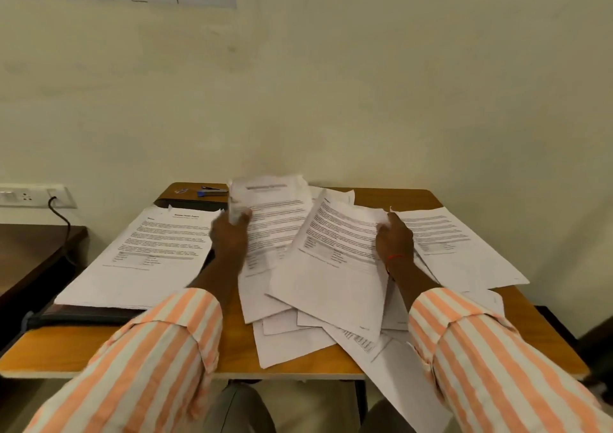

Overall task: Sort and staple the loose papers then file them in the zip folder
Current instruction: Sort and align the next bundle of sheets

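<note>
Loose papers (289, 343) cover wooden table (99, 349) by cream wall (331, 101); left hand (229, 235), right hand (394, 240) each pinch one.

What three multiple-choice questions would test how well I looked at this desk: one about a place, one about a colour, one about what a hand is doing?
1. Where does the stapler lie?
A. at the far edge of the table, near the wall
B. on the person's lap
C. on the floor

2. What colours are the striped sleeves?
A. green and black
B. orange and white
C. blue and yellow

3. What is the left hand doing?
A. resting flat on bare wood
B. writing with a pen
C. gripping a printed sheet lifted off the pile

Answers: 1 A, it sits beyond the papers, close to the wall; 2 B, both forearms show orange and white stripes; 3 C, its fingers curl round the raised sheet's edge.
</note>
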Motion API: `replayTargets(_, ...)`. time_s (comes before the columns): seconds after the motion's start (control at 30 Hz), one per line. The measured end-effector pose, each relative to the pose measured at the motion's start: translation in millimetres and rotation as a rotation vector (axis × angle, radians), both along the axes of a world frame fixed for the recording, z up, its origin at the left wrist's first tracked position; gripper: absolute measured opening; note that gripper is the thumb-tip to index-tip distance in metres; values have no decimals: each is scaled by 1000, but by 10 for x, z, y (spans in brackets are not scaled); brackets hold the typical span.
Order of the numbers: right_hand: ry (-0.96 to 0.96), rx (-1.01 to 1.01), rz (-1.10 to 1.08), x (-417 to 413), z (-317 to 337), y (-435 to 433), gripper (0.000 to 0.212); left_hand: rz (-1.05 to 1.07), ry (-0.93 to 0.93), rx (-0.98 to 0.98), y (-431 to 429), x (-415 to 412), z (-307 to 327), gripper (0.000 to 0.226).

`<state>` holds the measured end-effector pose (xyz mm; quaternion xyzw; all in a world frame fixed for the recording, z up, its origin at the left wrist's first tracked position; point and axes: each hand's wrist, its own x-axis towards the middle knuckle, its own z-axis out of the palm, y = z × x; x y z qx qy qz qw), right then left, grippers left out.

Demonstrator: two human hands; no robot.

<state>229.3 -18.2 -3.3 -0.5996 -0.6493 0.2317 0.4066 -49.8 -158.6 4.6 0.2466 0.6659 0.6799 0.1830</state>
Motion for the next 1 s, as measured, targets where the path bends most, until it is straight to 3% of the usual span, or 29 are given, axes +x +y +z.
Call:
replayTargets(0.13, -362, 66, 76, 167, -62, 56, 26, 288, 71, 60, 35, -287, 394, 39)
replayTargets(0.3, -435, 82, 116, 153, -150, 109, 24, 435, 161, 179, 101, -425, 799, 24)
replayTargets(0.4, -414, 51, 163, 111, -187, 165, 23, 281, 94, 207, 179, -327, 847, 18)
replayTargets(0.53, -404, 2, 224, 51, -191, 267, 42, -312, 31, 13, 279, 105, 516, 11)
replayTargets(0.6, -370, 56, 164, 100, -149, 303, 47, -501, 32, -91, 331, 285, 269, 24)
replayTargets(0.73, -408, 74, -110, 609, -95, 612, 28, -495, 168, -282, 466, 504, -213, 37)
replayTargets(0.87, -562, -104, -321, 1365, -54, 958, 53, -467, 281, -321, 524, 487, -420, 37)
replayTargets(1.0, -508, -386, -361, 1791, -63, 1186, 80, -499, 286, -342, 566, 414, -447, 34)
